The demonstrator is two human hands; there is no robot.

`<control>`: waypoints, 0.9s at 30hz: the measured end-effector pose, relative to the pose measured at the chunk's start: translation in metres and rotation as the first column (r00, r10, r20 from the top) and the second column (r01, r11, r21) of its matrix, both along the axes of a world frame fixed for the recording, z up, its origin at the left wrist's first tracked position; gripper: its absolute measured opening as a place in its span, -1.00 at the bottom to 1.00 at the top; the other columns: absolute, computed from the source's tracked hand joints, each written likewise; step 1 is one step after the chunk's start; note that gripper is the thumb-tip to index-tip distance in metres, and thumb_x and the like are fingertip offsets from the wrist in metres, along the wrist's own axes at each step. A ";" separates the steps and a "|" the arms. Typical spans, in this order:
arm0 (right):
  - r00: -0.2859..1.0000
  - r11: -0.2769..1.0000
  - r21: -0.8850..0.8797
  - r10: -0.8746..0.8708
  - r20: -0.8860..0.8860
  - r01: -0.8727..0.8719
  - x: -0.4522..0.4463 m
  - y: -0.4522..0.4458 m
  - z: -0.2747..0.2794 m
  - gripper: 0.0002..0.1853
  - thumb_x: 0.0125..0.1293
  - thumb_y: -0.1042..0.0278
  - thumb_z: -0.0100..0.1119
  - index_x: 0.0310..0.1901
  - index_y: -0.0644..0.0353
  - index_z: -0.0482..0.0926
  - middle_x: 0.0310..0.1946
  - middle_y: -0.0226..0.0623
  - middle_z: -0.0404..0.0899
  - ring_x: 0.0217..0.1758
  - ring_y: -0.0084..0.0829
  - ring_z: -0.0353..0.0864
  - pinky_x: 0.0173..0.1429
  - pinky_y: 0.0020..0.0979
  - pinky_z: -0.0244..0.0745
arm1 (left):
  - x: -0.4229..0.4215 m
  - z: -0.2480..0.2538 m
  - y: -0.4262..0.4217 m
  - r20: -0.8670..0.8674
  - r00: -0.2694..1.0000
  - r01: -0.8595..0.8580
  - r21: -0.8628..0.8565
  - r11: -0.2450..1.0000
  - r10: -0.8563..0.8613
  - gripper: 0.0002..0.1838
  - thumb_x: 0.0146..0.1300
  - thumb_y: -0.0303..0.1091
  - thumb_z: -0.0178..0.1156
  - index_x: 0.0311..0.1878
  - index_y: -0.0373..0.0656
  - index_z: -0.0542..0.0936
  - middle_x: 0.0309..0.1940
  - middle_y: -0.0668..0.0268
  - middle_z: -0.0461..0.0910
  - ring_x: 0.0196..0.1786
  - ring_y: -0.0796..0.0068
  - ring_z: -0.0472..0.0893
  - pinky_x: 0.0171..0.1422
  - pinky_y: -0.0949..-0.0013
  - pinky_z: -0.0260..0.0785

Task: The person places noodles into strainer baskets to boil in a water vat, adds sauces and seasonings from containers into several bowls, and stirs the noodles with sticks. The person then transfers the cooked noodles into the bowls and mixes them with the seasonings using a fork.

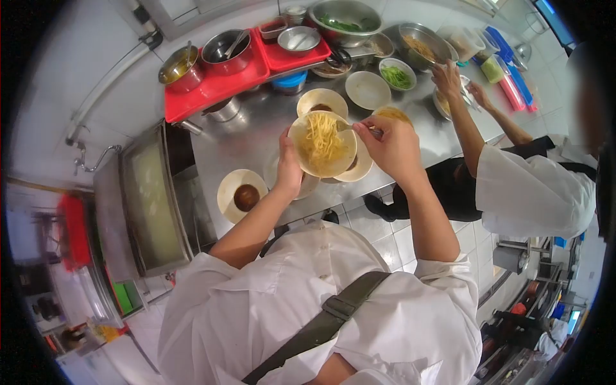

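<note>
My left hand grips the left rim of a cream bowl, raised above the steel counter and tilted toward me. Yellow noodles lie inside it. In my right hand is the handle of a metal utensil; its tip reaches into the bowl at the right rim, and its exact kind is hidden. Under and around the held bowl stand other cream bowls, partly covered by it. One bowl with dark brown sauce sits apart, left of my left forearm.
A co-worker's hands work over a bowl at the right. Red trays with pots line the back, beside a large steel bowl of greens. A pale bowl and sliced greens stand behind. A cooking vat is left.
</note>
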State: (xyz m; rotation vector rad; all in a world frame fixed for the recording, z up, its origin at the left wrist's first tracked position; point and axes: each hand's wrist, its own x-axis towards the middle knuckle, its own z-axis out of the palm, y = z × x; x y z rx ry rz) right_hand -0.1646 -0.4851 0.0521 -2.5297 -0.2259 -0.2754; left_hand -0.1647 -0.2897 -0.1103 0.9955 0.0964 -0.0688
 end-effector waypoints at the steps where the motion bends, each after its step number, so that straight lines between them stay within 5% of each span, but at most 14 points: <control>1: 1.000 1.000 0.000 -0.009 0.000 0.009 0.002 -0.006 -0.005 -0.76 0.23 0.10 0.27 -0.34 0.10 0.72 -0.60 -0.19 0.63 -0.50 -0.21 0.66 -0.43 -0.23 0.49 | 0.001 0.000 0.000 0.002 1.000 0.007 -0.003 1.000 -0.007 -0.41 0.55 0.10 -0.41 0.45 -0.07 0.06 0.38 0.18 0.19 0.43 0.32 0.24 0.50 0.24 0.11; 3: 0.962 0.887 -0.460 0.156 0.225 -0.036 0.006 -0.020 -0.020 -0.75 0.23 0.11 0.27 -0.40 0.11 0.71 -0.53 -0.20 0.65 -0.45 -0.24 0.68 -0.43 -0.25 0.49 | 0.000 0.000 -0.002 0.002 1.000 0.022 -0.003 1.000 -0.022 -0.41 0.55 0.08 -0.42 0.46 -0.07 0.05 0.38 0.18 0.19 0.43 0.32 0.23 0.50 0.24 0.09; 6: 0.986 0.856 -0.515 0.039 0.162 0.051 -0.007 -0.026 -0.007 -0.74 0.23 0.11 0.25 -0.46 0.10 0.69 -0.46 -0.22 0.66 -0.42 -0.25 0.69 -0.42 -0.23 0.49 | 0.006 0.010 -0.007 0.077 0.997 0.013 0.099 0.995 -0.021 -0.43 0.56 0.06 -0.44 0.46 -0.07 0.05 0.38 0.18 0.18 0.44 0.32 0.22 0.51 0.25 0.08; 8: 0.994 0.855 -0.519 0.057 0.091 -0.001 -0.008 -0.019 -0.034 -0.73 0.24 0.10 0.24 -0.45 0.10 0.69 -0.48 -0.22 0.66 -0.42 -0.23 0.69 -0.42 -0.22 0.49 | 0.004 0.017 -0.014 0.121 0.993 -0.035 0.376 0.926 -0.011 -0.44 0.57 0.03 -0.45 0.47 -0.08 0.05 0.39 0.18 0.17 0.43 0.33 0.21 0.50 0.26 0.07; 10: 0.998 0.854 -0.518 0.062 0.002 -0.052 -0.013 -0.016 -0.063 -0.73 0.24 0.09 0.23 -0.44 0.10 0.69 -0.51 -0.22 0.65 -0.43 -0.21 0.68 -0.41 -0.20 0.49 | -0.001 0.030 -0.030 0.102 0.994 0.010 0.334 0.942 -0.046 -0.43 0.57 0.04 -0.45 0.47 -0.09 0.05 0.39 0.18 0.17 0.43 0.33 0.20 0.50 0.27 0.06; 12: 1.000 0.975 -0.222 -0.019 -0.008 0.016 -0.007 -0.019 -0.075 -0.72 0.26 0.06 0.22 -0.42 0.09 0.70 -0.55 -0.22 0.64 -0.44 -0.16 0.67 -0.39 -0.19 0.50 | 0.001 0.027 -0.041 0.093 0.993 0.045 0.286 0.957 -0.074 -0.43 0.57 0.04 -0.46 0.46 -0.10 0.05 0.39 0.17 0.17 0.43 0.33 0.20 0.50 0.27 0.04; 15: 0.993 0.990 -0.079 -0.117 -0.034 0.114 -0.013 -0.041 -0.025 -0.73 0.24 0.06 0.23 -0.39 0.09 0.69 -0.59 -0.23 0.63 -0.46 -0.13 0.66 -0.39 -0.17 0.50 | 0.008 -0.002 -0.049 0.096 0.993 0.042 0.246 0.968 -0.067 -0.43 0.57 0.03 -0.46 0.46 -0.12 0.05 0.39 0.16 0.16 0.44 0.32 0.17 0.52 0.27 0.01; 17: 0.992 0.985 -0.123 -0.118 0.032 0.121 -0.015 -0.057 -0.014 -0.75 0.26 0.11 0.21 -0.38 0.09 0.70 -0.56 -0.23 0.65 -0.45 -0.17 0.67 -0.38 -0.17 0.50 | 0.010 -0.002 -0.056 0.065 0.996 0.041 0.184 0.982 -0.053 -0.42 0.57 0.04 -0.46 0.46 -0.13 0.05 0.39 0.15 0.15 0.45 0.32 0.15 0.53 0.27 -0.01; 19: 0.995 0.860 -0.508 -0.001 0.099 0.051 -0.014 -0.073 -0.016 -0.78 0.27 0.17 0.19 -0.39 0.10 0.69 -0.55 -0.21 0.65 -0.46 -0.20 0.68 -0.39 -0.17 0.51 | 0.008 0.005 -0.064 0.086 0.995 0.031 0.197 0.980 -0.049 -0.40 0.56 0.06 -0.43 0.47 -0.13 0.04 0.41 0.16 0.14 0.46 0.32 0.16 0.53 0.26 0.01; 21: 0.987 0.839 -0.533 -0.027 0.161 0.110 -0.019 -0.077 -0.013 -0.78 0.27 0.19 0.18 -0.41 0.10 0.69 -0.55 -0.20 0.65 -0.46 -0.21 0.68 -0.39 -0.17 0.51 | 0.011 0.009 -0.069 0.116 0.993 0.010 0.209 0.978 -0.035 -0.37 0.55 0.08 -0.41 0.49 -0.13 0.03 0.43 0.17 0.13 0.47 0.33 0.17 0.53 0.25 0.03; 23: 0.975 0.816 -0.555 -0.048 0.215 0.162 -0.018 -0.075 -0.019 -0.78 0.27 0.21 0.17 -0.43 0.11 0.68 -0.54 -0.19 0.65 -0.46 -0.22 0.69 -0.38 -0.18 0.52 | 0.012 0.006 -0.071 0.161 0.987 -0.067 0.470 0.880 -0.011 -0.38 0.55 0.07 -0.42 0.48 -0.15 0.04 0.42 0.15 0.14 0.46 0.30 0.16 0.53 0.26 0.01; 25: 0.996 0.860 -0.502 -0.090 0.021 0.089 -0.014 -0.059 -0.051 -0.78 0.25 0.22 0.17 -0.45 0.13 0.67 -0.56 -0.17 0.64 -0.46 -0.20 0.68 -0.38 -0.17 0.52 | 0.010 0.012 -0.080 0.198 0.978 -0.028 0.430 0.902 -0.064 -0.41 0.56 0.01 -0.43 0.47 -0.16 0.05 0.41 0.14 0.14 0.45 0.30 0.17 0.53 0.25 0.01; 27: 0.995 0.901 -0.422 -0.073 0.071 0.096 -0.018 -0.055 -0.057 -0.78 0.26 0.19 0.18 -0.44 0.10 0.69 -0.55 -0.17 0.64 -0.46 -0.19 0.68 -0.37 -0.16 0.53 | 0.008 0.014 -0.087 0.240 0.964 0.008 0.390 0.921 -0.111 -0.45 0.57 -0.04 -0.44 0.46 -0.16 0.05 0.40 0.12 0.14 0.44 0.29 0.18 0.53 0.25 0.02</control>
